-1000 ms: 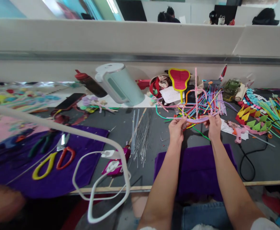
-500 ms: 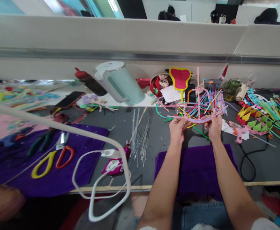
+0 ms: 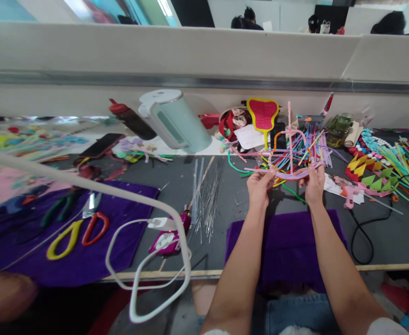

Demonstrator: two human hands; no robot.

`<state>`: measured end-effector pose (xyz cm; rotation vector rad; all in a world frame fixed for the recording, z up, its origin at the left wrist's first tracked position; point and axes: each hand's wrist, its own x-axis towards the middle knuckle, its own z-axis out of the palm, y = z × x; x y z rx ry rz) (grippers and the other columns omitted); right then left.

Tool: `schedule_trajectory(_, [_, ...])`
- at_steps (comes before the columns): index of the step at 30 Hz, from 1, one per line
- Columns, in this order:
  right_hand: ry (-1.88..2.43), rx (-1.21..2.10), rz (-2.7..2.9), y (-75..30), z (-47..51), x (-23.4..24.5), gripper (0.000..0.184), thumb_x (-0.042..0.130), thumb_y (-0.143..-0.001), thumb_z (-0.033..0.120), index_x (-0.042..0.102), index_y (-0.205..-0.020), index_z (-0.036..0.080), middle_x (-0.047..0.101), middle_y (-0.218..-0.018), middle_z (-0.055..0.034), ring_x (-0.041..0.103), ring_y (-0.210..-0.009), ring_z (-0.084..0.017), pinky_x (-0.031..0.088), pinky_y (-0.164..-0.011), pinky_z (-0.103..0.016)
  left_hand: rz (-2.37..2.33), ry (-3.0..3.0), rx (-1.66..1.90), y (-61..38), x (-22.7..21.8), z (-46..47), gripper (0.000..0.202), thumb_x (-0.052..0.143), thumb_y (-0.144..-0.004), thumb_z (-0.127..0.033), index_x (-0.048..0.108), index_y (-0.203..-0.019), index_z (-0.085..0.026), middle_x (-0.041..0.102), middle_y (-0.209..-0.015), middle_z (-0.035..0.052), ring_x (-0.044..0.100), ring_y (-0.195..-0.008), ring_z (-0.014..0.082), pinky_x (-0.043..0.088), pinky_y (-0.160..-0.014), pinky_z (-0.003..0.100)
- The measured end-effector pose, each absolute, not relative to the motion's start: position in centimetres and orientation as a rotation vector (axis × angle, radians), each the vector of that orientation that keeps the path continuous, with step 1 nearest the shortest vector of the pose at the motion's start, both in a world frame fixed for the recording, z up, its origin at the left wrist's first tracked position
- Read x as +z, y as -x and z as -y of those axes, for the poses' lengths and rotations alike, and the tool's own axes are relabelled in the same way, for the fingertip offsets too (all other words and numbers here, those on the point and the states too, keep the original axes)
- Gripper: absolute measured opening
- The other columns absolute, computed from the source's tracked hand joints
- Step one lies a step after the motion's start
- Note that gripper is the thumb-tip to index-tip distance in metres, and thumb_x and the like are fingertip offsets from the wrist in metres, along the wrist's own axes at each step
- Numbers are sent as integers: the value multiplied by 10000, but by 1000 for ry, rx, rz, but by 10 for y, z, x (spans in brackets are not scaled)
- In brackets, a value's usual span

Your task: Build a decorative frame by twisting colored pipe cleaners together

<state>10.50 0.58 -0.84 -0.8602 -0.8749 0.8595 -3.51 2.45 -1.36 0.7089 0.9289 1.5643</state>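
Note:
Between my two hands is a frame of bent pipe cleaners [image 3: 290, 153], pink and lilac with orange parts, one stem standing upright from its curved base. My left hand [image 3: 259, 184] pinches the left end of the lilac base. On the other end, the fingers of my right hand [image 3: 315, 181] are closed. Just behind the frame lies a heap of loose coloured pipe cleaners [image 3: 318, 151]. A folded purple cloth [image 3: 295, 242] lies under my forearms at the table edge.
Right of my hands lie a pink glue gun [image 3: 349, 195] and its black cord. Thin metal wires [image 3: 211, 204], a magenta power block [image 3: 169, 237] and scissors [image 3: 94, 228] are to the left. A pale kettle [image 3: 176, 121] stands behind; a white cable [image 3: 155, 202] crosses the front.
The pipe cleaner frame has dipped very slightly, its upright stem a little lower. Both hands keep their hold in nearly the same place.

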Motion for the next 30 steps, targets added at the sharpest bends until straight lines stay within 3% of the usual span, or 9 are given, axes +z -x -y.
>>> schedule_trajectory(8, [821, 961, 833, -103, -7, -12, 276, 534, -836, 501, 463, -920, 247, 638, -644, 49, 469, -389, -69, 354, -363, -182, -929, -731, 1595, 35, -16, -26, 243, 813, -559, -281, 657, -669, -131, 647, -571, 10, 586, -494, 88, 486, -530, 200])
schedule_trajectory(17, [796, 1194, 902, -105, -6, -14, 320, 612, -787, 481, 661, -721, 171, 650, -735, -17, 521, -502, -79, 437, -403, -196, -900, -694, 1632, 37, -11, -25, 246, 819, -546, -286, 660, -662, -138, 667, -598, 16, 581, -474, 84, 483, -513, 200])
schedule_trajectory(26, [838, 1177, 986, -110, -4, -14, 303, 650, -767, 475, 682, -728, 176, 632, -694, -8, 545, -491, -90, 461, -391, -204, -919, -737, 1674, 36, -7, -23, 196, 800, -570, -268, 663, -648, -150, 684, -635, 13, 574, -484, 74, 479, -519, 192])
schedule_trajectory(30, [840, 1233, 1061, -113, -3, -12, 229, 736, -700, 396, 683, -754, 180, 608, -637, 14, 548, -516, -95, 480, -417, -203, -929, -723, 1678, 37, -9, -24, 219, 805, -561, -278, 655, -659, -152, 687, -650, 14, 581, -498, 79, 474, -523, 194])
